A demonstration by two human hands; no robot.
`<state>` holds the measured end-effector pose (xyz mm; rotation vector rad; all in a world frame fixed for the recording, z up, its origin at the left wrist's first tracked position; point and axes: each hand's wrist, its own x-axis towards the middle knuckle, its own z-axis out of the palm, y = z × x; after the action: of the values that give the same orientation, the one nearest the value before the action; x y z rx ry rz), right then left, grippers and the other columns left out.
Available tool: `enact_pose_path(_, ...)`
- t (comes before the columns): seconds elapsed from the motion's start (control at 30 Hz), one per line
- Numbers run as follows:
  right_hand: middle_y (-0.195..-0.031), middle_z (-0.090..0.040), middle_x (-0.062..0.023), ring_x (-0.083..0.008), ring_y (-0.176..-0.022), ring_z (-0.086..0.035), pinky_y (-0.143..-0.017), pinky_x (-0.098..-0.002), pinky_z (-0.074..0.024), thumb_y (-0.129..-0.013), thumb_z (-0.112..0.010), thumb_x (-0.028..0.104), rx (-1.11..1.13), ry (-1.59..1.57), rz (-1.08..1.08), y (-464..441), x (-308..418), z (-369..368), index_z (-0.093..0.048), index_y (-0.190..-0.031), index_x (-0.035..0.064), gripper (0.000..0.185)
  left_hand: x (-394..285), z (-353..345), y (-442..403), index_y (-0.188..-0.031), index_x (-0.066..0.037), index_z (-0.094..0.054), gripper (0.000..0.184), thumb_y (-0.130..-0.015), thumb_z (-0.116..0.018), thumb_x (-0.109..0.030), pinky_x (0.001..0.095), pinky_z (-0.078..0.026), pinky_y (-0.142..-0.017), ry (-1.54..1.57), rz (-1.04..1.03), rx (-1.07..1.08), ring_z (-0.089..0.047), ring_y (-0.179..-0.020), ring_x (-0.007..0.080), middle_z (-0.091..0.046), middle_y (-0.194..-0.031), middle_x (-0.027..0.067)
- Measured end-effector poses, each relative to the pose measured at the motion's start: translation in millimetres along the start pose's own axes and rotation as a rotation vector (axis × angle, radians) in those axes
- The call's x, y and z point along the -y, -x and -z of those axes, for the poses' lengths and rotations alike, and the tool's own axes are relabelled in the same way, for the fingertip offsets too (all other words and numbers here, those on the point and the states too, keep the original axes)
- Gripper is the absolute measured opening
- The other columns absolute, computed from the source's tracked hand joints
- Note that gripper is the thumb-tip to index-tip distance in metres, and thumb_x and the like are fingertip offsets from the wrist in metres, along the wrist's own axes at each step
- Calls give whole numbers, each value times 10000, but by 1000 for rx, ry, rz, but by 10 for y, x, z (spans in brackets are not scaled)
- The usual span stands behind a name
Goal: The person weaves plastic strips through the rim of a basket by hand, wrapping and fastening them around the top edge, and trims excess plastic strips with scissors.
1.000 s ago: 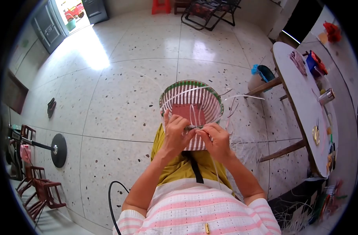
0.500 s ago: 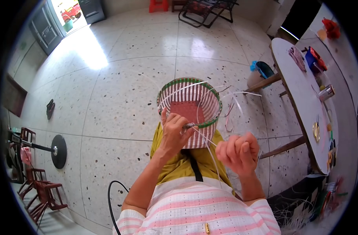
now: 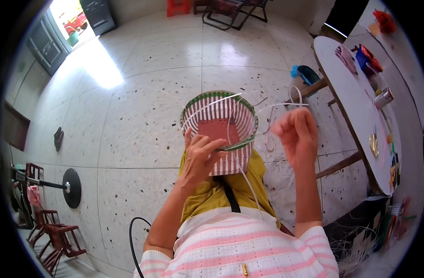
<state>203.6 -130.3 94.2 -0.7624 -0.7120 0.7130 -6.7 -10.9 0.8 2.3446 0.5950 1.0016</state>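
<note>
A round basket [image 3: 236, 162] woven in white and reddish-brown strips sits upright between my knees, its rim [image 3: 212, 94] bound in green. My left hand [image 3: 200, 155] grips the near side of that rim, fingers over the edge and index finger raised. Off to the right of the basket, my right hand [image 3: 296, 134] is raised with its fingers pinched together. A white plastic strip [image 3: 292, 95] loops up just above those fingers, seemingly held in them. Another pale strip [image 3: 248, 180] hangs from the near rim over my lap. More loose ends stick out around the rim.
A white-topped table [image 3: 348, 102] at right carries scissors [image 3: 374, 144], a can [image 3: 383, 98] and cloth. Beneath its far end stands a bin [image 3: 308, 76]. A black round stand base [image 3: 72, 187] and small wooden chairs [image 3: 61, 238] are at left. A folding chair [image 3: 230, 13] is ahead.
My right hand has risen and moved right, away from the rim, and a strip now loops above it. My left hand stays at the near rim. The view has shifted slightly.
</note>
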Motion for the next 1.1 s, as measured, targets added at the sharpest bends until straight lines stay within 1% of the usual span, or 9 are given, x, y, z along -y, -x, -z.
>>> enact_pose_path(0.2,-874,-661,-91,-198,-756,-634,-655,-311,-528,-964,-624,152,173,843,-72,220,-383,533,-630,-951,13,140,11,-34,-12,-927,-112,-750,126,-824,-744,-184,469,-193,-1114,35,32,-19,-542,-796,176,-573,-703,-14)
enact_pose_path(0.37,-878,-649,-123,-203,-744,-627,-662,-312,-524,-798,-744,47,732,1050,589,702,-494,378,-656,-1004,13,226,-20,-78,-74,-824,-114,-755,102,-786,-767,-209,485,-195,-1141,53,160,-19,-583,-846,178,-631,-710,-12)
enact_pose_path(0.5,-900,-652,-103,-209,-766,-626,-663,-318,-518,-777,-747,39,797,1050,675,750,-497,353,-668,-965,7,206,-27,-105,-93,-807,-106,-755,100,-783,-765,-203,483,-185,-1147,47,177,-30,-584,-851,177,-625,-695,-11)
enact_pose_path(0.67,-868,-635,-100,-193,-759,-613,-637,-294,-496,-867,-681,12,402,605,183,554,-283,218,-669,-849,-3,26,-25,-72,-71,-839,-92,-761,130,-814,-764,-220,472,-112,-1171,62,221,34,-571,-891,149,-651,-751,-23)
enact_pose_path(0.77,-711,-605,-65,-152,-583,-559,-515,-293,-469,-968,-566,67,321,334,160,470,280,-41,-553,-718,24,254,-18,-81,-52,-835,-97,-761,123,-815,-764,-219,477,-103,-1176,83,207,5,-570,-878,146,-668,-746,-24)
enact_pose_path(0.83,-582,-540,-54,-123,-436,-472,-391,-270,-396,-982,-558,125,539,-392,-57,328,764,-57,-513,-755,46,244,-46,-54,-44,-830,-99,-761,119,-814,-764,-217,481,-100,-1178,84,218,8,-574,-864,147,-675,-746,-23)
enact_pose_path(0.93,-515,-497,-34,-90,-368,-411,-324,-247,-323,-972,-580,157,540,-407,190,218,1127,-282,-550,-858,36,169,-51,-51,-1,-825,-106,-761,112,-809,-768,-216,489,-101,-1179,78,228,16,-582,-836,150,-685,-748,-17)
enact_pose_path(1.0,-520,-516,-24,-61,-384,-435,-335,-222,-324,-953,-616,158,357,359,-156,82,1108,-389,-589,-914,5,160,-63,-51,0,-825,-110,-762,110,-804,-772,-217,493,-104,-1178,66,221,12,-585,-823,152,-687,-750,-13)
enact_pose_path(1.1,-571,-567,-17,-40,-400,-456,-332,-192,-305,-929,-664,146,462,457,-781,-23,621,-344,-619,-987,-28,188,-82,-35,14,-919,-81,-740,187,-807,-773,-227,506,-115,-1171,115,216,-29,-600,-832,148,-688,-750,8)
